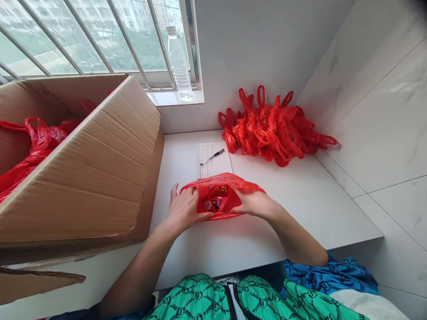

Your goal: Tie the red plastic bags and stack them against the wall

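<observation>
A red plastic bag (224, 179) stands on the white tabletop with its mouth spread wide. My left hand (185, 206) grips the left side of the mouth, some fingers over the rim and the thumb along the near edge. On the opposite side, my right hand (255, 203) holds the rim, its fingertips partly hidden inside. Between the hands, small shiny wrapped items (218, 202) in red, gold and purple lie in the bag; their exact kind is too small to tell.
A large open cardboard box (100, 178) with red bags (45, 138) inside stands at left. Tied red bags (270, 129) are piled at the back right. A notebook (218, 166) with a pen (212, 157) lies behind my hands. A water bottle (179, 64) stands on the windowsill.
</observation>
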`<state>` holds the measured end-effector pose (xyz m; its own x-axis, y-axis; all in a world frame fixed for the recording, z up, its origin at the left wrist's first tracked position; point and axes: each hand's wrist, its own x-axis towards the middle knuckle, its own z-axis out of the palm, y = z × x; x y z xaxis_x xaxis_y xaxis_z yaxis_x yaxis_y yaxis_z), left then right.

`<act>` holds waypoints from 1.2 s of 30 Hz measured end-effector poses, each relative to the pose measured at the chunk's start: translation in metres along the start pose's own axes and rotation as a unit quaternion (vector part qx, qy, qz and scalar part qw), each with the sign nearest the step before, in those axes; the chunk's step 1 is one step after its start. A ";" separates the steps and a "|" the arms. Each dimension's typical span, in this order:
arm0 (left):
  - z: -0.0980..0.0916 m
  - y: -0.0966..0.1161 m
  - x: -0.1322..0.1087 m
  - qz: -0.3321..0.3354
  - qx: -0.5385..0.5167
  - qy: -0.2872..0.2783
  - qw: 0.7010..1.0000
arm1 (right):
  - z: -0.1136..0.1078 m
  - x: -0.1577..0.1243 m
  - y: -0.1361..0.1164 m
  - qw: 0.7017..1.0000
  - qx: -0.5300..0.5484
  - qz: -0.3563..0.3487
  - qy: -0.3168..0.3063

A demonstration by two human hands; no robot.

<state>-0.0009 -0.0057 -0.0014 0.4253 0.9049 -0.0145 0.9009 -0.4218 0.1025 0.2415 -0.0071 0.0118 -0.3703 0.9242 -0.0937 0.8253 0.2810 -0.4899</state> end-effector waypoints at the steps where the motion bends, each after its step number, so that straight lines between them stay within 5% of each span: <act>1: 0.003 -0.002 0.000 0.009 -0.015 -0.011 1.000 | 0.001 0.000 -0.004 1.000 -0.005 -0.018 0.001; 6: 0.020 -0.012 0.007 0.080 -0.092 -0.040 0.992 | 0.015 0.014 -0.016 0.997 -0.029 -0.071 -0.007; 13: 0.030 -0.031 0.015 0.109 -0.178 -0.019 0.978 | 0.029 0.019 0.009 0.991 0.100 -0.011 -0.091; 22: 0.019 -0.030 0.015 0.166 -0.193 0.086 0.963 | 0.019 0.025 0.016 0.974 0.221 -0.004 0.058; 30: 0.011 -0.019 0.009 0.170 -0.175 0.048 0.969 | 0.027 0.031 0.009 0.987 0.123 -0.006 0.104; 36: 0.006 -0.023 0.004 0.129 -0.127 -0.011 0.983 | 0.032 0.033 0.002 0.971 0.208 -0.076 0.084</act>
<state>-0.0192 0.0069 -0.0100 0.6416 0.7667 0.0228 0.7130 -0.6070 0.3510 0.2174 0.0158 -0.0197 -0.3699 0.9196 0.1323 0.5096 0.3199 -0.7988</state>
